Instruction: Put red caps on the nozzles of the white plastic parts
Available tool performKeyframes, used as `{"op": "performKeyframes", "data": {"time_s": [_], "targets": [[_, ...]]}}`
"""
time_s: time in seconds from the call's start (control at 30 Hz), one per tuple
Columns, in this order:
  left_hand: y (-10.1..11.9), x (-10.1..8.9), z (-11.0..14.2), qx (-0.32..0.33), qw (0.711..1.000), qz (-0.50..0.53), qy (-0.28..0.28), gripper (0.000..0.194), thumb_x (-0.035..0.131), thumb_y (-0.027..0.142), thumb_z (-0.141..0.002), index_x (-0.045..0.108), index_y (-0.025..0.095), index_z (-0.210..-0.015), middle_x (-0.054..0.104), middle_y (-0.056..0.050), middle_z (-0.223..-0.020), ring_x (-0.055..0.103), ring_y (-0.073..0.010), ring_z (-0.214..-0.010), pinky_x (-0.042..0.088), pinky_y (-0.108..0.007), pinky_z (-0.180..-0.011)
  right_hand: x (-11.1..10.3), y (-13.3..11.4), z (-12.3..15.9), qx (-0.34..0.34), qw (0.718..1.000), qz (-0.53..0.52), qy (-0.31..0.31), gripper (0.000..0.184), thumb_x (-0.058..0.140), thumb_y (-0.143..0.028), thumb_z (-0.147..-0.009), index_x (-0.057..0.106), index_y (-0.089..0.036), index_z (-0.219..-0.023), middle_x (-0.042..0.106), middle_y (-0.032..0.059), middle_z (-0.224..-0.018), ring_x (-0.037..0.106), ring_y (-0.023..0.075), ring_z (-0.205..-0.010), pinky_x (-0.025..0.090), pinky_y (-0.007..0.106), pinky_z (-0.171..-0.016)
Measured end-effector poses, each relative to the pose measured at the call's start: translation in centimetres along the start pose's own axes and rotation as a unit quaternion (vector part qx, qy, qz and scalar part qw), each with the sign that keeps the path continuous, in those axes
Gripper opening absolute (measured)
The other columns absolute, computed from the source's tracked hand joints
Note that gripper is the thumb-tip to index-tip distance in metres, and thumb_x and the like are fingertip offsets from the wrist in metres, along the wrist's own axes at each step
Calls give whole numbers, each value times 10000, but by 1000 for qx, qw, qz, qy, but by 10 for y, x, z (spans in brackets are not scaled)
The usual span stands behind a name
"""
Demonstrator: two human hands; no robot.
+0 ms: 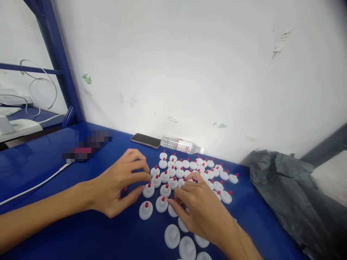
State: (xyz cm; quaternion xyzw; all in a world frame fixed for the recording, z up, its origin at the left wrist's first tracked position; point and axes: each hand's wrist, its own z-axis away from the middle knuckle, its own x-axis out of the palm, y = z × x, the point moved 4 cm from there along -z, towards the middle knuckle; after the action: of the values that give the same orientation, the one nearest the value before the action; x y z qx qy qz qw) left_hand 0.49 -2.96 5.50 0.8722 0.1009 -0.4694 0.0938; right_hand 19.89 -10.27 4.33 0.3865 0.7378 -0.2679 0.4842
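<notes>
Several white plastic caps with red tips [173,173] stand in rows on the blue table [81,231]. Nearer me lie several plain white caps [172,236] without red tips. My left hand [119,184] hovers at the left edge of the rows, its fingers curled, thumb and forefinger closing around a red-tipped cap [148,190]; a red bit shows under its palm. My right hand [197,206] rests over the middle of the caps with bent fingers, its fingertips touching a white cap [172,210].
A phone [145,140] and a lying water bottle [181,144] sit against the white wall. A dark grey plastic bag [287,187] fills the right side. A white cable [35,186] crosses the table at left, beside a blurred object [86,146].
</notes>
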Motion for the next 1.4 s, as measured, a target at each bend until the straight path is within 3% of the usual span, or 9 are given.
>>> {"op": "performKeyframes", "data": {"time_s": [0.13, 0.27, 0.33, 0.43, 0.53, 0.77, 0.93, 1.13, 1.4], "targets": [[-18, -6, 3, -60, 992, -30, 103, 291, 533, 214, -765, 630, 331, -1013, 670, 82, -765, 616, -165, -743, 365, -521, -996, 0, 0, -1, -5, 1000, 8, 0, 237, 540, -252, -898, 528, -209, -665, 569, -49, -564, 489, 111, -539, 384, 345, -857], [-30, -8, 7, -132, 972, -34, 191, 321, 475, 218, -783, 597, 332, -1057, 612, 145, -616, 582, -109, -527, 347, -518, -1053, -2, -2, -2, -8, 1000, 15, 1, 238, 527, -240, -902, 517, -213, -665, 552, -53, -556, 486, 111, -539, 400, 347, -842], [-33, -9, 8, -178, 959, -27, 217, 284, 468, 240, -794, 582, 332, -1038, 590, 132, -636, 577, -117, -532, 448, -472, -957, -3, -2, -2, -7, 1000, 15, 2, 228, 536, -232, -895, 515, -216, -668, 553, -52, -557, 488, 113, -538, 412, 355, -833], [-36, -9, 10, -251, 942, 13, 223, 245, 463, 279, -804, 533, 319, -1036, 520, 105, -714, 567, -117, -528, 528, -319, -608, -4, -2, -2, -5, 1000, 8, 6, 226, 552, -237, -888, 513, -223, -666, 561, -45, -555, 495, 121, -539, 430, 375, -831], [-35, -10, 8, -286, 936, 14, 206, 219, 473, 301, -789, 512, 313, -1004, 431, 119, -704, 530, -100, -496, 432, -246, -452, -3, -2, -1, -7, 1000, 11, 19, 222, 580, -251, -873, 523, -229, -660, 571, -34, -558, 543, 150, -630, 412, 421, -912], [-44, -6, -1, -249, 952, -145, 104, 118, 456, 291, -749, 564, 299, -795, 501, 79, -745, 506, -156, -677, 410, -383, -747, -4, -1, 1, 0, 998, 5, 57, 188, 602, -232, -863, 568, -219, -679, 561, -27, -566, 567, 180, -812, 361, 447, -1000], [-65, 14, 10, -276, 931, -237, -19, 87, 561, 381, -725, 575, 296, -713, 533, 32, -811, 486, -205, -758, 371, -396, -735, -7, -1, 2, -4, 996, -10, 87, 210, 587, -229, -863, 554, -219, -656, 538, -29, -553, 544, 172, -771, 411, 424, -934], [-69, 30, 22, -286, 924, -245, -67, 197, 655, 471, -673, 612, 282, -709, 546, 6, -828, 491, -233, -770, 377, -418, -730, -8, -3, 1, -7, 997, -6, 81, 189, 603, -201, -849, 546, -216, -669, 571, -22, -588, 545, 171, -778, 407, 424, -950], [-70, 38, 22, -269, 936, -208, -89, 103, 669, 373, -692, 616, 286, -682, 576, 15, -835, 517, -224, -783, 386, -405, -732, -6, -2, -1, -16, 998, 20, 63, 204, 606, -220, -849, 535, -213, -659, 567, -33, -586, 544, 167, -770, 396, 428, -953]]}}
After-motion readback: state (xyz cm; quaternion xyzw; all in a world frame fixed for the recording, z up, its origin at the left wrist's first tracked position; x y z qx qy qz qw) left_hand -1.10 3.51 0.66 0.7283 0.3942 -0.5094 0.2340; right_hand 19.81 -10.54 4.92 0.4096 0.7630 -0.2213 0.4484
